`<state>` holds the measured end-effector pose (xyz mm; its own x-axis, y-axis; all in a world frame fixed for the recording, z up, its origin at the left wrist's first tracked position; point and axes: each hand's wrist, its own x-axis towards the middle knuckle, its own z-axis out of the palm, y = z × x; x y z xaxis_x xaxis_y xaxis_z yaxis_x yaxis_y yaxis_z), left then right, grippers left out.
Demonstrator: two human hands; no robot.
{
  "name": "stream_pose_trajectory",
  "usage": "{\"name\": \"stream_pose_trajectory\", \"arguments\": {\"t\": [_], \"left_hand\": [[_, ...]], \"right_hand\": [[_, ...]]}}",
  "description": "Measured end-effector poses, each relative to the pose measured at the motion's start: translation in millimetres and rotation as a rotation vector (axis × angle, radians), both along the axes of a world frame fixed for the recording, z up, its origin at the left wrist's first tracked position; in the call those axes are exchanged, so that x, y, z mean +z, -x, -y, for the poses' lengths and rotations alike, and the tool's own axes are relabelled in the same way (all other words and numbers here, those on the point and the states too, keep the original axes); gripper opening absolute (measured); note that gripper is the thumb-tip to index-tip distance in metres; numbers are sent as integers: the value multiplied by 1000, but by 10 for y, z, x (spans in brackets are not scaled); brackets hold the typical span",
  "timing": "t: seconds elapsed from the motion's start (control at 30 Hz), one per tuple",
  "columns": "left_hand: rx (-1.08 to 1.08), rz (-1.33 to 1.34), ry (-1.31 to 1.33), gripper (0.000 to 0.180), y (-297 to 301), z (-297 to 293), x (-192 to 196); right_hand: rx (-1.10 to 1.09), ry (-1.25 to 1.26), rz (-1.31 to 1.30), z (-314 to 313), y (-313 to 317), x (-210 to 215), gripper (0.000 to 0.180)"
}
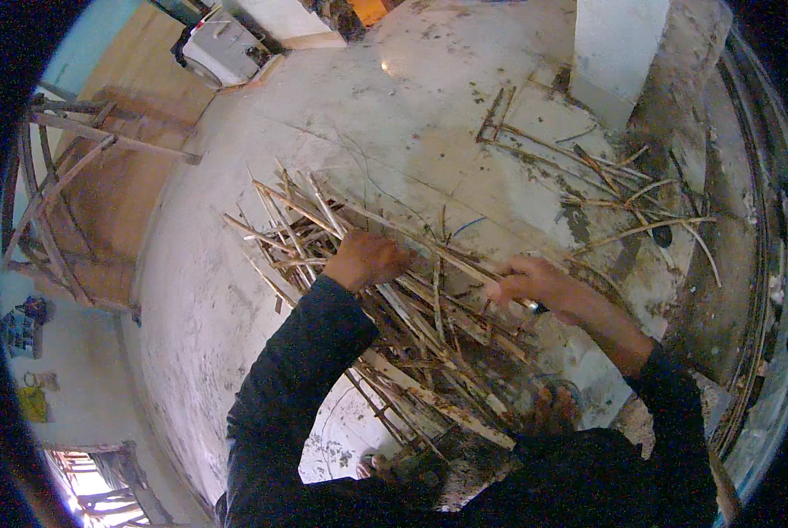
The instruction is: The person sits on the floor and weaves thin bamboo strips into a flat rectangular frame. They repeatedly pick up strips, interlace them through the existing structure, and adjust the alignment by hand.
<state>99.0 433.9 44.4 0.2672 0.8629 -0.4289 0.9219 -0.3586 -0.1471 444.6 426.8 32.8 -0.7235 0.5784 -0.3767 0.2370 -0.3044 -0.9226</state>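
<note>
A loose heap of thin, rough wooden sticks (416,319) lies on the floor in front of me, running from upper left to lower right. My left hand (369,260) is closed over the heap's far part; its fingers point down, hiding what they hold. My right hand (530,283) is closed on the near end of a long, slim stick (442,250). That stick slants away to the upper left, passing just beyond my left hand. Something small and shiny (536,306) shows beneath my right hand, too small to name.
More sticks (627,198) lie scattered on the stained pale floor (324,114) at the right. A white pillar (618,62) rises at the far right. On the left stand a rough wooden frame (60,189) and a brown panel (139,79). A white appliance (222,48) sits at the back.
</note>
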Motion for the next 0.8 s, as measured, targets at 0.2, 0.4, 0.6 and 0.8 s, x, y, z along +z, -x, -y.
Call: {"name": "stream_pose_trajectory", "arguments": {"t": [0.2, 0.4, 0.6, 0.8], "left_hand": [[-48, 18, 5, 48, 26, 27, 154], [-4, -27, 30, 46, -102, 58, 278], [-101, -90, 99, 45, -136, 79, 308], [-82, -121, 114, 46, -156, 55, 264]], "right_hand": [[-6, -1, -2, -187, 780, -108, 55], [66, -145, 127, -386, 1147, -419, 67], [91, -164, 166, -421, 1148, -460, 70], [48, -223, 89, -465, 1068, -456, 58]]}}
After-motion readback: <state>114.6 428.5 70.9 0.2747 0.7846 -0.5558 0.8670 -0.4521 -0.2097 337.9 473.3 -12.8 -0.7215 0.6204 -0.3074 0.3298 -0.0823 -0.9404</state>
